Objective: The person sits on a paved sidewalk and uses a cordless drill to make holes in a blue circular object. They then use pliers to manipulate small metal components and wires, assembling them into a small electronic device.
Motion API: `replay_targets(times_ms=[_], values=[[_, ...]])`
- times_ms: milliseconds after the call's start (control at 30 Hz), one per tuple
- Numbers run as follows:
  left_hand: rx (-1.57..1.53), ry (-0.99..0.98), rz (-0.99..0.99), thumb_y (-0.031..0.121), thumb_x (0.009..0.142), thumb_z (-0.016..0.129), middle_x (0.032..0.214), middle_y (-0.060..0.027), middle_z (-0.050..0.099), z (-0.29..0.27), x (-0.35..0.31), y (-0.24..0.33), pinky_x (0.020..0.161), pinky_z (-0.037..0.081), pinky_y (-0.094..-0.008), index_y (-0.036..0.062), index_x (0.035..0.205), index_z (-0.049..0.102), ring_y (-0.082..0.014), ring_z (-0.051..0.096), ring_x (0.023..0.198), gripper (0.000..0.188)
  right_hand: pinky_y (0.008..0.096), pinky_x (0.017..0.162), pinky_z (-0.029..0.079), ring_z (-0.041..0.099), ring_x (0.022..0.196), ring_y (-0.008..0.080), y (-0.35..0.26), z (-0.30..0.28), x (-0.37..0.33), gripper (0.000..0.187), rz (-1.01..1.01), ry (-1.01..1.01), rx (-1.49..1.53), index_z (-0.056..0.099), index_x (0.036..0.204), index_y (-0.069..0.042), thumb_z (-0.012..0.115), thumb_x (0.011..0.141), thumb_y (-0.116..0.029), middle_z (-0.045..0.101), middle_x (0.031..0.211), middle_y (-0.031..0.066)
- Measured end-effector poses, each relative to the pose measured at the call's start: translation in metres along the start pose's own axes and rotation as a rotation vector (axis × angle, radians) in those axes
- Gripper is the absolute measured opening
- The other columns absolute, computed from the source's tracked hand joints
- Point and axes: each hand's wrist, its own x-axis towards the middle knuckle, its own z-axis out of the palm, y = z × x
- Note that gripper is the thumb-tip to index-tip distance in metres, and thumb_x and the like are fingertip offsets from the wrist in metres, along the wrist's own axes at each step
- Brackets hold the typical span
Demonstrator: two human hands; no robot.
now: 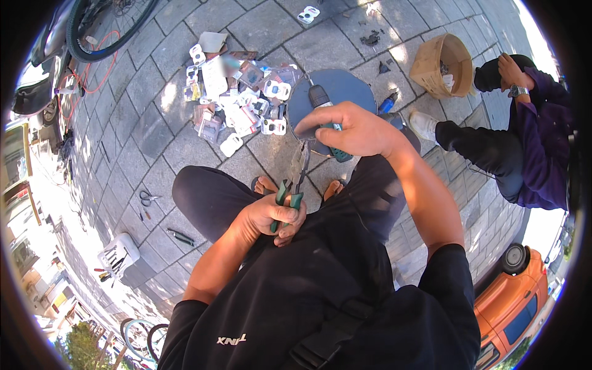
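Observation:
My left hand (279,217) is closed around the green handles of a pair of long-nosed pliers (300,176), whose dark jaws point away from me toward the round stool. Just beyond the jaw tips, my right hand (351,131) hovers over the stool's near part, its forefinger stretched out and its thumb bent apart from it. Nothing shows plainly between those fingertips; the other fingers are partly hidden. Beneath the right hand a cordless drill (319,95) with a black front and teal body lies on the round, dark blue stool top (351,89).
Many small packets and white cards (237,102) lie heaped left of the stool. A blue-tipped tool (388,103) and a cardboard box (435,65) are at right, near a seated person (512,129). Scissors (148,197) and a white tool tray (120,253) lie on the paving at left.

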Motion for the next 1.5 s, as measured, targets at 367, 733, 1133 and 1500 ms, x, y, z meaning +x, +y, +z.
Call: replay_targets(times_ms=[367, 733, 1133, 1500], values=[[-0.400, -0.381, 0.131, 0.026, 0.100, 0.075, 0.067, -0.0087, 0.063, -0.005, 0.020, -0.019, 0.039, 0.053, -0.0342, 0.0020, 0.089, 0.063, -0.0223, 0.063, 0.044, 0.029, 0.0296, 0.085, 0.056, 0.070, 0.097, 0.0134, 0.015, 0.063, -0.013, 0.042, 0.376, 0.114, 1.055, 0.070, 0.137, 0.000, 0.079, 0.101, -0.020, 0.077, 0.111, 0.0040], [-0.562, -0.319, 0.089, 0.031, 0.105, 0.065, 0.072, -0.0065, 0.065, -0.024, 0.013, -0.035, 0.047, 0.062, -0.0376, 0.0029, 0.095, 0.064, -0.0208, 0.068, 0.050, 0.030, 0.0313, 0.092, 0.052, 0.065, 0.101, 0.0127, 0.013, 0.143, -0.030, 0.040, 0.440, 0.189, 1.088, 0.072, 0.136, -0.002, 0.076, 0.106, -0.028, 0.075, 0.108, 0.0012], [0.481, 0.720, -0.368, 0.037, 0.096, 0.078, 0.088, -0.0056, 0.068, 0.002, -0.015, 0.022, 0.057, 0.054, -0.0246, 0.0003, 0.123, 0.068, -0.0133, 0.065, 0.063, 0.047, 0.0427, 0.106, 0.054, 0.067, 0.118, 0.0281, 0.051, 0.199, -0.051, 0.052, 0.586, 0.391, 1.590, 0.061, 0.142, 0.004, 0.073, 0.107, -0.032, 0.070, 0.125, 0.0158], [1.340, 1.045, -0.429, 0.032, 0.091, 0.073, 0.119, -0.0385, 0.071, -0.003, 0.005, 0.000, 0.098, 0.057, -0.0515, -0.0099, 0.133, 0.058, -0.0522, 0.070, 0.113, 0.061, 0.0411, 0.114, 0.046, 0.064, 0.125, 0.0219, 0.082, 0.217, -0.048, 0.054, 0.620, 0.440, 1.535, 0.059, 0.146, 0.001, 0.072, 0.107, -0.034, 0.070, 0.131, 0.0085]])
